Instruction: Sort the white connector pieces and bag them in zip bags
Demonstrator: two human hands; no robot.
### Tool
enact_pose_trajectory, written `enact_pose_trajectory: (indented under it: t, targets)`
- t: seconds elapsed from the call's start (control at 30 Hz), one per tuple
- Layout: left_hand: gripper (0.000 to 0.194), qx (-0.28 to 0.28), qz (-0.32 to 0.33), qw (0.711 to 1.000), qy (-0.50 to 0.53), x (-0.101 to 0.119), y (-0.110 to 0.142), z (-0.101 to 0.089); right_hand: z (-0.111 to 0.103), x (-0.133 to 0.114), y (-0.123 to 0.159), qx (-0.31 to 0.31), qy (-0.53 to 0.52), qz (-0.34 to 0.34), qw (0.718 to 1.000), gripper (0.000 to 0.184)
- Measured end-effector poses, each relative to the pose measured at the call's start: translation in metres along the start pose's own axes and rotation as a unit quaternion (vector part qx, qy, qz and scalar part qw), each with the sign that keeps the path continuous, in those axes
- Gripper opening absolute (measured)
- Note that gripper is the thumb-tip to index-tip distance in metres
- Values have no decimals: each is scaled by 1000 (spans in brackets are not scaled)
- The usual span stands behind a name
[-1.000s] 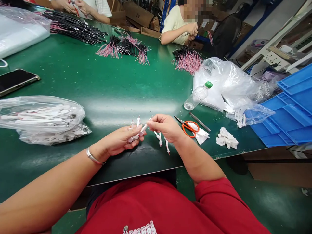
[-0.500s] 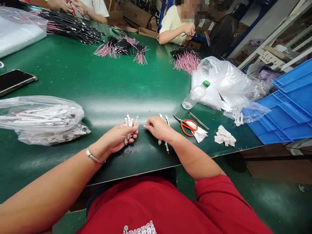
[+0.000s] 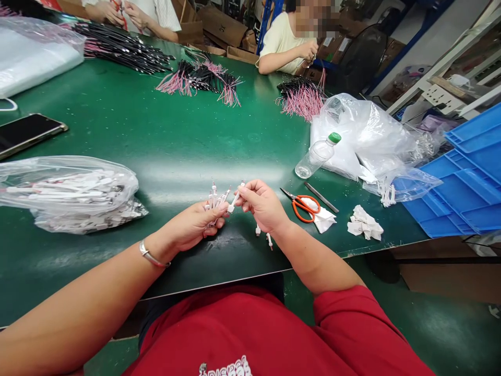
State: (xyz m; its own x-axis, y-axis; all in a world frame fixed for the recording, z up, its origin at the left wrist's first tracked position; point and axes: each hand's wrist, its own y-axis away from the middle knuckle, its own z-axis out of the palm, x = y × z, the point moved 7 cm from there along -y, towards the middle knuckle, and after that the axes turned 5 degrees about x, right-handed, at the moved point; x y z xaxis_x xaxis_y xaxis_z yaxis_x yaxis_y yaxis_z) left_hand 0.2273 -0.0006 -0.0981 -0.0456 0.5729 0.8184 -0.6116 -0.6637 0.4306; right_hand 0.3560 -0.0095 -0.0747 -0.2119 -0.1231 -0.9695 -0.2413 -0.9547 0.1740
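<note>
The left hand (image 3: 191,227) curls its grip around a bunch of white wired connectors (image 3: 213,203), and the right hand (image 3: 261,205) pinches one connector (image 3: 236,201) between finger and thumb, above the green desk (image 3: 156,130) near its front edge.

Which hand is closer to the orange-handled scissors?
Right. The right hand, pinching a white connector, is just left of the orange-handled scissors in this view. The left hand, holding a bunch of white connectors, is farther left.

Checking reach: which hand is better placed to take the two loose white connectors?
Right, probably: the right hand sits just above those connectors, though it pinches one white connector; the left hand clutches a bunch of connectors.
</note>
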Motion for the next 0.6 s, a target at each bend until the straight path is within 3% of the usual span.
enact_pose_trajectory:
  t: [0.23,0.4,0.53,0.6]
  targets:
    - [23,-43,-27,999,19,-2,4,8,5,-11,5,-57,-12,-15,998,44]
    - [31,-88,-34,995,34,-3,6,16,6,-16,5,-57,34,-49,997,54]
    - [24,-60,-35,997,22,-5,4,12,-6,-30,0,-46,194,-102,975,37]
    - [16,-24,-37,999,23,-4,2,7,-20,-38,0,-31,359,-118,925,19]
